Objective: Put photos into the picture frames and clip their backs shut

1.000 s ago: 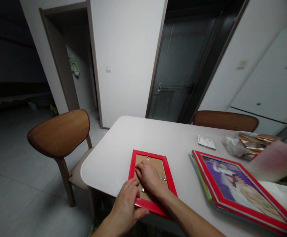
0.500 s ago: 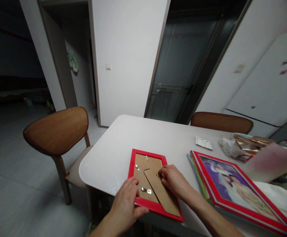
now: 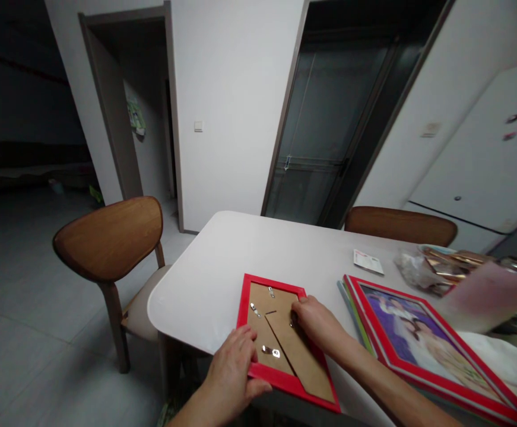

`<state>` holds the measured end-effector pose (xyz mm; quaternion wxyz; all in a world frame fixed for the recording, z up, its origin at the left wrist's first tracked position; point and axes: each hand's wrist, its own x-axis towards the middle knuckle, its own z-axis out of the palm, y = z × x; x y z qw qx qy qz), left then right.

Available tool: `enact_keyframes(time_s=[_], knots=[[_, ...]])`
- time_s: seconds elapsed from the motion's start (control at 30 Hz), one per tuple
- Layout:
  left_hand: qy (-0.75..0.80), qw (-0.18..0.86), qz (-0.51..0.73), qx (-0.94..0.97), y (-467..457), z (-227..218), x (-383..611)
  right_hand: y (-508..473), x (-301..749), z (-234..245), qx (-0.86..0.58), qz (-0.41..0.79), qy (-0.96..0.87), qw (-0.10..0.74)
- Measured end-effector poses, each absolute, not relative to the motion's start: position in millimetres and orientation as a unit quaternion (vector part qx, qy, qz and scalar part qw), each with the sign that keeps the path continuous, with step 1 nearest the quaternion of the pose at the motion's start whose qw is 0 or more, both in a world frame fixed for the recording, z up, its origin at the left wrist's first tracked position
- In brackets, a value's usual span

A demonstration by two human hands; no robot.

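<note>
A red picture frame (image 3: 280, 379) lies face down at the near edge of the white table, showing its brown backing board (image 3: 262, 332) with a stand flap. My left hand (image 3: 235, 365) grips the frame's lower left corner, fingers on top and thumb along the near edge. At the right side, my right hand (image 3: 317, 321) has its fingers closed at a small metal clip (image 3: 293, 321), which they partly hide. Other silvery metal clips (image 3: 270, 351) show along the left and top edges of the board.
Right of my arm lies a stack with a red-framed photo (image 3: 422, 338) on top. Beyond it are a small white card (image 3: 368, 261), clear plastic wrapping (image 3: 412, 267) and a pinkish sheet (image 3: 481, 296). Wooden chairs (image 3: 111, 237) stand at the table's left and far sides.
My right fingers have shifted slightly at the clip on the right side, covering more of it. My left hand keeps its hold on the frame. The whole view has moved a little.
</note>
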<state>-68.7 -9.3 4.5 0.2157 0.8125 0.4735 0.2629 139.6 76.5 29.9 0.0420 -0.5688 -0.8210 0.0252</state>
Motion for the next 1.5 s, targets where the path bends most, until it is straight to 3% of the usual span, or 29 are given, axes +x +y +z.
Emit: enact_keyframes(time_s=[0.53,0.93,1.07,1.27,1.4,1.5], knots=[[0.473,0.218,0.281,0.807,-5,-8,-65,109,98,4,-0.62,0.019,-0.769,0.154],[0.46,0.223,0.296,0.807,-8,-10,-62,32,123,19,-0.601,0.104,-0.775,0.164],[0.462,0.286,0.348,0.764,-2,-5,-59,37,123,34,-0.608,0.102,-0.765,0.185],[0.439,0.469,0.544,0.54,18,22,-55,32,104,65,-0.566,0.121,-0.782,0.229],[0.46,0.511,0.549,0.476,32,31,-87,31,116,53,-0.559,0.115,-0.778,0.264],[0.511,0.5,0.519,0.469,38,28,-122,34,144,30,-0.645,0.061,-0.731,0.213]])
